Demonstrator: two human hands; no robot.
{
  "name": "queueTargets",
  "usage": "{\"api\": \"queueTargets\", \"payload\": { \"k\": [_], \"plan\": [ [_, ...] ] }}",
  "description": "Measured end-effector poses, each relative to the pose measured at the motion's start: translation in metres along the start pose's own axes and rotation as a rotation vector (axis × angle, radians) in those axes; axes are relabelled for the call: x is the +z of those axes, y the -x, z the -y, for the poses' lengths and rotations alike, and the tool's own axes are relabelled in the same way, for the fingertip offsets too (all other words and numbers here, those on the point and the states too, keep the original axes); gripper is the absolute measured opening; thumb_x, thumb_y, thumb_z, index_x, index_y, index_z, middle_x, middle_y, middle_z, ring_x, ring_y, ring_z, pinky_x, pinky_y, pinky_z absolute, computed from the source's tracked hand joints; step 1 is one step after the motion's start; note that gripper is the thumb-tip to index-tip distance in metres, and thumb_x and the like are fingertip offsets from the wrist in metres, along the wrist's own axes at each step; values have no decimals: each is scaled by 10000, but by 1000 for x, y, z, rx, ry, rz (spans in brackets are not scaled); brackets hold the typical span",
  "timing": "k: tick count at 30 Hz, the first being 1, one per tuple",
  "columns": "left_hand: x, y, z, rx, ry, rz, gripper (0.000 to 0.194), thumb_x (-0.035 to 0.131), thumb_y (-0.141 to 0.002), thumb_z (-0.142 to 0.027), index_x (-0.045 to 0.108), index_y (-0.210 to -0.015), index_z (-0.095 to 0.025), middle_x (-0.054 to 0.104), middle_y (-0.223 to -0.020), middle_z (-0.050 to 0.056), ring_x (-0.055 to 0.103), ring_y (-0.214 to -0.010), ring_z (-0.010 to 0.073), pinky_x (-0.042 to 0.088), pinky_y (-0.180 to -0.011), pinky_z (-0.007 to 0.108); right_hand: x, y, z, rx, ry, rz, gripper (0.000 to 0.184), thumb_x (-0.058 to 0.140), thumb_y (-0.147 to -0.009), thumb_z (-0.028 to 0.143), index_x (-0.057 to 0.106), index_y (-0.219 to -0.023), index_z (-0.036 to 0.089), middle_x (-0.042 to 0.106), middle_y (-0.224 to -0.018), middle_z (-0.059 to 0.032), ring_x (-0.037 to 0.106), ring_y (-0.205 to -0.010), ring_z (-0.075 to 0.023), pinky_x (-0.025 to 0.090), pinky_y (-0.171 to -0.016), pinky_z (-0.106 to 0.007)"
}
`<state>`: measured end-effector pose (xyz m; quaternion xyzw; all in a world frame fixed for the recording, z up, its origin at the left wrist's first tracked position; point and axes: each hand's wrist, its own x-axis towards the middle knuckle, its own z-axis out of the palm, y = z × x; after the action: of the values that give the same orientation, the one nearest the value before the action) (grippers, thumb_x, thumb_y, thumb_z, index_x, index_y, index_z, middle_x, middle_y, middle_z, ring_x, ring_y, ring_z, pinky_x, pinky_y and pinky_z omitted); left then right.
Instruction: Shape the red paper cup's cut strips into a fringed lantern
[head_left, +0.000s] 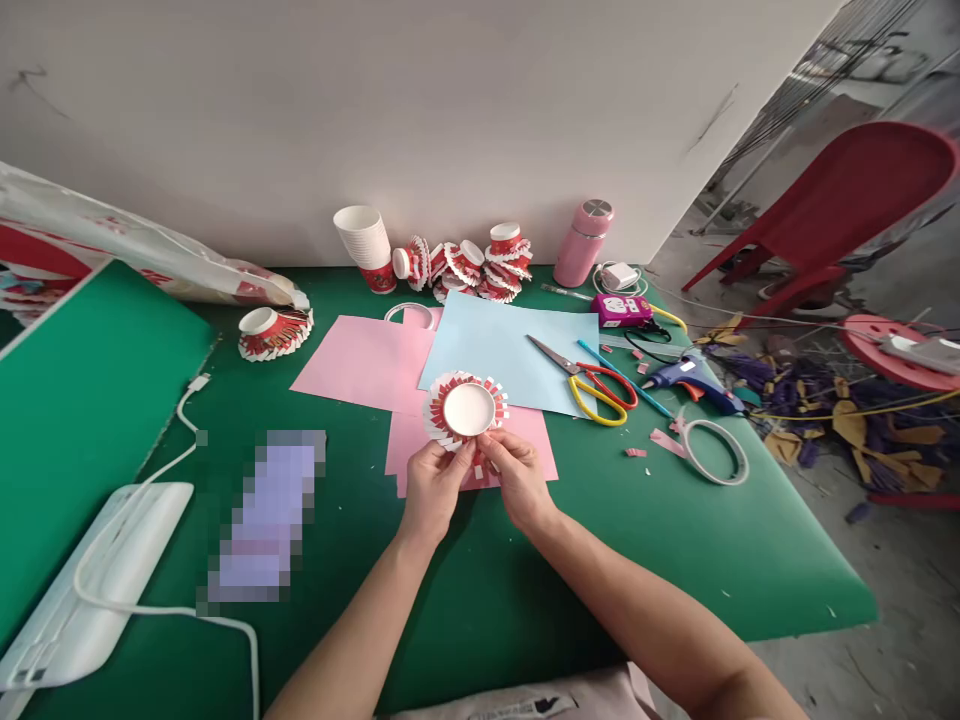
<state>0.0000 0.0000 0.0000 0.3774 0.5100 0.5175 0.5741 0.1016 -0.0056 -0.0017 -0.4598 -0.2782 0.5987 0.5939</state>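
Between both hands is a red and white paper cup [469, 408], its side cut into strips that fan out round the white base, which faces me. My left hand [437, 482] pinches the near left edge of the strips. From the right, my right hand [519, 475] pinches the strips close beside the left thumb. Under the cup lie pink paper sheets [360, 362] and a light blue sheet [495, 340]. Scissors [585, 380] with red and yellow handles rest on the blue sheet, right of the cup. The fingertips beneath the strips are partly hidden.
Along the wall stand stacked paper cups [365, 245], several fringed cups [480, 265] and a pink bottle [583, 243]. Another fringed cup [274, 332] sits left. At right lie a blue glue gun [697, 380] and a tape roll [715, 452]. A white power strip [97, 585] with cable lies left.
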Motion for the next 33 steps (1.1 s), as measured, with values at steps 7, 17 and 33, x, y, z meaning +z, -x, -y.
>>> {"api": "queueTargets", "payload": {
  "k": [7, 17, 33],
  "plan": [
    [1, 0, 5, -49, 185, -11, 205, 754, -641, -323, 715, -768, -167, 727, -791, 34, 655, -787, 181, 510, -761, 314, -1, 1, -4, 4, -2, 29, 211, 735, -647, 416, 719, -688, 209, 624, -679, 2, 521, -642, -127, 431, -649, -272],
    [2, -1, -1, -85, 279, -52, 219, 764, -620, -304, 720, -776, -157, 723, -832, 44, 647, -840, 202, 493, -804, 340, -1, 1, -6, 25, 41, 56, 239, 762, -622, 387, 713, -758, 197, 655, -669, 8, 535, -582, -111, 420, -556, -248],
    [2, 1, 0, -80, 260, -73, 242, 779, -598, -314, 714, -769, -155, 707, -804, 32, 636, -821, 196, 491, -796, 337, -2, 2, -4, 68, 98, 115, 322, 770, -605, 418, 604, -726, 170, 581, -629, 33, 493, -543, -77, 388, -500, -206]
  ]
}}
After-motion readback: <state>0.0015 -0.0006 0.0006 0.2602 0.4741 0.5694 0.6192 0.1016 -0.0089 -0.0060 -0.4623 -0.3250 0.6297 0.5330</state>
